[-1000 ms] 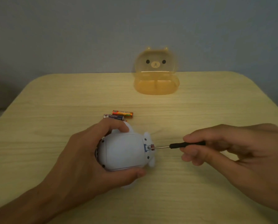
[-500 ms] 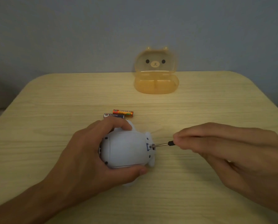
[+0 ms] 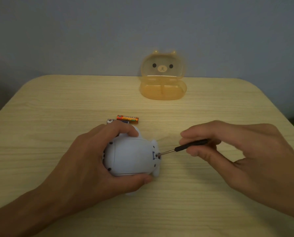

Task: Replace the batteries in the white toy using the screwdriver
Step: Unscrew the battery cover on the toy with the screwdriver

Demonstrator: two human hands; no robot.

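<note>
The white toy (image 3: 131, 156) lies on its side on the wooden table (image 3: 57, 108), near the front middle. My left hand (image 3: 84, 165) wraps around it, thumb below and fingers over the top. My right hand (image 3: 242, 154) pinches the black handle of a small screwdriver (image 3: 182, 147) between thumb and fingers. The metal tip sits in a screw at the toy's right end, by a small blue-edged panel. Two batteries (image 3: 125, 119) lie side by side just behind the toy, one orange, one dark and partly hidden by my fingers.
A translucent orange bear-shaped box (image 3: 163, 89) stands open at the table's back middle, lid upright against the grey wall. The table has rounded corners and its right edge runs close behind my right hand.
My right fingers have shifted on the screwdriver handle, showing more of it, and the handle now angles upward. The tip stays at the same screw. My left hand and the toy hold still.
</note>
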